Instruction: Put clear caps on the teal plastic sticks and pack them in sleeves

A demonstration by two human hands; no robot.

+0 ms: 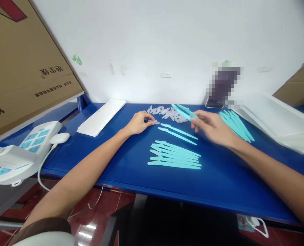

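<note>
My left hand [141,123] is closed in a pinch on a small clear plastic cap [157,122], just above the table. Thumb and fingers of my right hand [209,124] close on a couple of turquoise eyebrow razors [181,111], whose heads point up and left. Below them, two single razors [178,134] lie slanted on the blue table. Nearer to me is a row of several more razors [176,155], side by side. A loose heap of clear caps [164,112] lies behind my hands. To the right of my right hand is another pile of turquoise razors [237,126].
A flat white piece [102,118] lies left of my left hand. Further left are a power strip [36,140] with a white plug and cable, and a large cardboard box [26,68]. A phone [222,89] leans on the wall. A white tray [277,116] stands right.
</note>
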